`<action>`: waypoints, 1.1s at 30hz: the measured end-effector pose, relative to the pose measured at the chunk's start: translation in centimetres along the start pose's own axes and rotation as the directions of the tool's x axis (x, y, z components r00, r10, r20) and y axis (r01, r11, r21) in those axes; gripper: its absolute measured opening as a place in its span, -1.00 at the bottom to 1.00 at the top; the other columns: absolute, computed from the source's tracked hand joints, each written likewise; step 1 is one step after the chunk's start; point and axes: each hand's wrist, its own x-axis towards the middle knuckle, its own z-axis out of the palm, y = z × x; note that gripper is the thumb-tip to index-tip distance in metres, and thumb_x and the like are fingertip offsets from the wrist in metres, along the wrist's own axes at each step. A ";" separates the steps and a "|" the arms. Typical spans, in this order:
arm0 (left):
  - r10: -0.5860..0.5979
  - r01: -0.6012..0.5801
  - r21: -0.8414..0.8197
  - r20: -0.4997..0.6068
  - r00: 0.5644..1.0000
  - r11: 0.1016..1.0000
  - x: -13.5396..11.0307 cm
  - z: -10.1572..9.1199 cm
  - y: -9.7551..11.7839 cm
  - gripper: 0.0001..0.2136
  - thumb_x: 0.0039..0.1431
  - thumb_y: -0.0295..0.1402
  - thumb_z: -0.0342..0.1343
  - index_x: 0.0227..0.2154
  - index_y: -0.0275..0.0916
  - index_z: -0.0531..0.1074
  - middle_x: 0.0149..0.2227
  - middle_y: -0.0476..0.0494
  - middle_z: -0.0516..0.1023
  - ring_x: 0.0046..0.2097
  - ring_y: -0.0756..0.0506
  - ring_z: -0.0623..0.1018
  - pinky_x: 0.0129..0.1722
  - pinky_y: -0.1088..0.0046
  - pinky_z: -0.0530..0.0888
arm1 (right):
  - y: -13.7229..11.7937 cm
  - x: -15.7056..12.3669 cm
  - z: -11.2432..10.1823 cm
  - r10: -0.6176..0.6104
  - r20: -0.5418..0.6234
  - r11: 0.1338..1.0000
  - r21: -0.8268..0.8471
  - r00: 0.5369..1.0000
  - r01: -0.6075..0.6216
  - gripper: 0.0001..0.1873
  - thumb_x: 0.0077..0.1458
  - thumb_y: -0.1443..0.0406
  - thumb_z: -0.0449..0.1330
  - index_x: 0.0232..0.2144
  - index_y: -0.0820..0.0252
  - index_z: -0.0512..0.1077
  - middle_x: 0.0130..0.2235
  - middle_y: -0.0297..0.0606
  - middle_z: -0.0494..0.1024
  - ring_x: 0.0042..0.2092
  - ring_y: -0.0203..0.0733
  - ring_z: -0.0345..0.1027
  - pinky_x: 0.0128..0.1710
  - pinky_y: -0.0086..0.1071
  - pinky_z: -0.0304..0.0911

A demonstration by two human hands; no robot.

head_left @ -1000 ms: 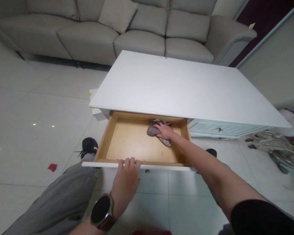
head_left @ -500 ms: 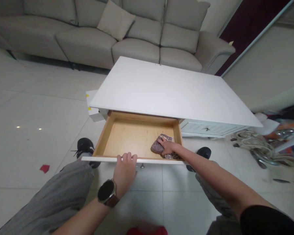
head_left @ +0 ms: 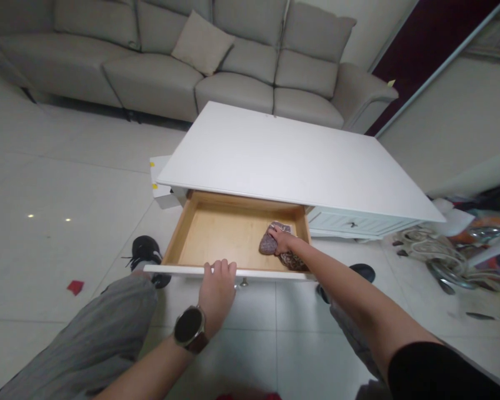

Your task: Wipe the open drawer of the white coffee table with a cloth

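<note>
Below me a wooden drawer [head_left: 216, 228] is pulled out of a white coffee table [head_left: 287, 155]. My left hand [head_left: 217, 286], with a watch on its wrist, has its fingers hooked over the drawer's white front edge, left of the small knob [head_left: 244, 282]. Inside the drawer, at its right end, my right hand [head_left: 281, 240] grips a grey-brown patterned cloth [head_left: 269, 245]. More of this cloth, or a second one, lies bunched under the wrist against the front right corner. Part of the cloth is covered by my hand.
A grey sofa [head_left: 158, 66] with a cushion stands behind the table. A white box [head_left: 161, 191] sits at the table's left side. Cables and clutter [head_left: 420, 244] lie on the floor at right, and a red scrap [head_left: 75, 287] at left. My shoes flank the drawer.
My right hand has closed more tightly on the cloth and bunched it slightly. My left hand keeps its hold on the drawer front. The whole view has shifted a little.
</note>
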 end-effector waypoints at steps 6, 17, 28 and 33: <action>-0.031 0.031 -0.020 -0.007 0.999 0.999 0.3 0.4 0.0 -0.75 0.24 -0.48 0.03 -0.05 -0.30 0.46 -0.10 -0.33 0.52 -0.01 -0.32 0.47 0.13 -0.07 0.31 | 2.3 2.7 -1.9 0.041 -0.053 0.999 -0.017 0.998 -0.042 -0.05 -0.38 0.27 0.50 0.12 0.08 0.26 0.21 -0.06 0.23 -0.09 -0.10 0.42 -0.11 -0.27 0.34; -0.154 0.146 -0.138 -0.049 0.987 0.980 0.3 0.7 0.5 -0.74 0.24 -0.53 -0.02 -0.08 -0.23 0.47 -0.10 -0.28 0.50 -0.03 -0.32 0.44 0.10 -0.58 0.14 | 3.7 3.5 -1.6 0.130 -0.297 0.991 0.018 0.946 -0.131 -0.25 -0.11 0.34 0.26 0.19 0.06 0.25 0.24 -0.01 0.17 0.12 0.16 0.28 0.08 -0.07 0.25; -0.203 0.202 -0.110 -0.001 0.979 0.973 -0.5 0.8 1.4 -0.67 0.23 -0.60 -0.10 -0.06 -0.28 0.48 -0.08 -0.33 0.50 -0.02 -0.31 0.45 0.08 -0.50 0.24 | 1.7 0.9 0.6 0.155 -0.342 0.988 0.080 0.927 -0.135 -0.34 -0.15 0.30 0.25 0.08 0.12 0.29 0.10 -0.05 0.26 0.05 0.11 0.27 0.03 -0.07 0.25; -0.208 0.207 -0.091 -0.001 0.978 0.974 -0.6 0.8 1.4 -0.66 0.26 -0.60 -0.15 -0.07 -0.25 0.47 -0.09 -0.28 0.50 -0.03 -0.28 0.46 0.09 -0.47 0.25 | 0.4 -0.8 1.5 0.131 -0.347 0.991 0.070 0.928 -0.114 -0.38 -0.09 0.26 0.23 0.09 0.14 0.30 0.12 -0.04 0.27 0.07 0.11 0.26 0.07 -0.07 0.23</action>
